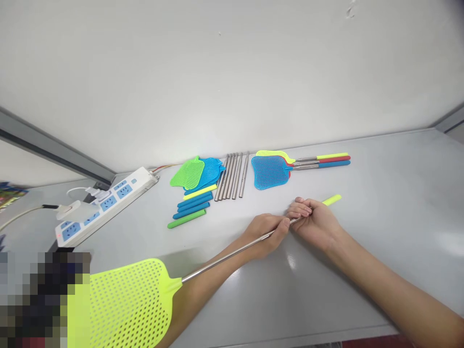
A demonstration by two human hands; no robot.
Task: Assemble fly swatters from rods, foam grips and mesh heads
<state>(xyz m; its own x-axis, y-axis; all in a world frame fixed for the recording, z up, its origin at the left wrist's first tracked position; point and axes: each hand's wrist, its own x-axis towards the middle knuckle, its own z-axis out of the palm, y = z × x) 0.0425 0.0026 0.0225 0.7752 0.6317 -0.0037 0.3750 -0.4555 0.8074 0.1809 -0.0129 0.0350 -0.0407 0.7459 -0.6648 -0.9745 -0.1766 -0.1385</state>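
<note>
A yellow fly swatter [134, 295] with a long metal rod stretches across the front of the table, its perforated head at the lower left. My left hand [266, 234] is closed on the rod, thumb pressed along it. Close beside it, my right hand [313, 222] has its fingers curled round the rod near the handle end. The yellow handle tip [332, 199] sticks out past my right hand. Behind my hands lie stacked finished-looking swatters, with a blue head [271, 171] on top and a yellow head [275, 154] behind; their yellow, red and blue handles point right.
Several metal rods [235, 179] lie side by side at the back middle. Left of them are a green swatter head [188, 173], a blue head [212, 171] and several loose handles [194, 208]. A power strip [108, 205] with plugs stands at the left. A wall rises behind.
</note>
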